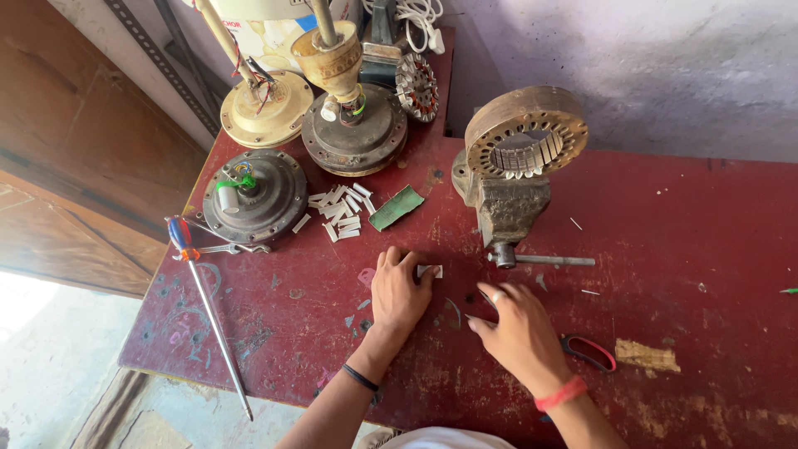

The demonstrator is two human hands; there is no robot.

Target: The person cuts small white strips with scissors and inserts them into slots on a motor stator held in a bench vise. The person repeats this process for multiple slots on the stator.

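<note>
Red-painted and badly worn, the desk is filling most of the view beneath a pale plastered wall. At its left edge a long screwdriver with a red and blue handle is lying, beside a dark round fan motor. Behind it two more motor housings are standing. A heap of small white paper strips and a green card scrap are lying nearby. The left hand is pressing a small white strip against the desk with its fingertips. The right hand is resting just beside it, fingers loosely curled, holding nothing visible. Behind, a bench vise is gripping a ring-shaped stator core. Red-handled pliers are lying partly under the right wrist.
</note>
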